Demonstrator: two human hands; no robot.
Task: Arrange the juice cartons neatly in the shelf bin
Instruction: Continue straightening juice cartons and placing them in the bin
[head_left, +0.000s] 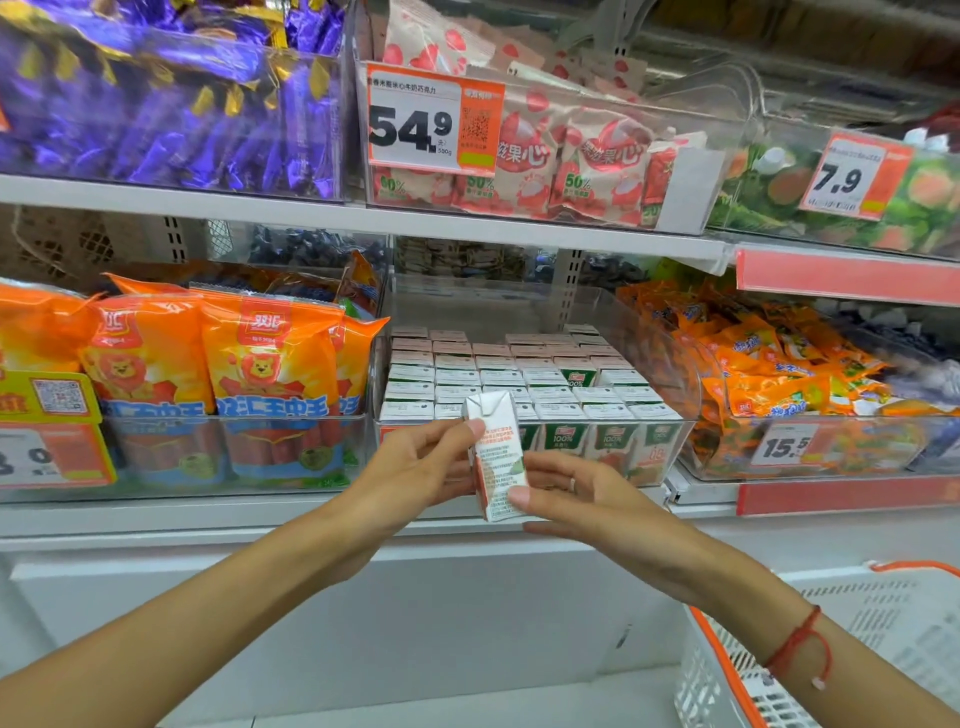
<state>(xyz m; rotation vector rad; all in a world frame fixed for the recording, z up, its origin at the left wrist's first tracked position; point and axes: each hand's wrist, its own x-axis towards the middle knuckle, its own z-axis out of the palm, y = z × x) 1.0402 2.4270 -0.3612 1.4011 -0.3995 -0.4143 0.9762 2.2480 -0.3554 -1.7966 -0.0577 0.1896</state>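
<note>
A small white juice carton (496, 457) with red print stands upright in the air just in front of the clear shelf bin (675, 374). My left hand (415, 473) grips its left side, thumb near the top. My right hand (566, 493) pinches its lower right edge with thumb and fingers. Inside the bin, several rows of matching white-and-green juice cartons (524, 384) stand upright and packed tight. One carton (575, 375) in a middle row sits higher than its neighbours, showing its green label.
Orange sausage packs (208, 374) fill the bin on the left, orange snack packets (769, 364) the bin on the right. Purple candy (156, 104) and red-white packets (545, 161) sit on the shelf above. A white and orange basket (753, 670) stands at lower right.
</note>
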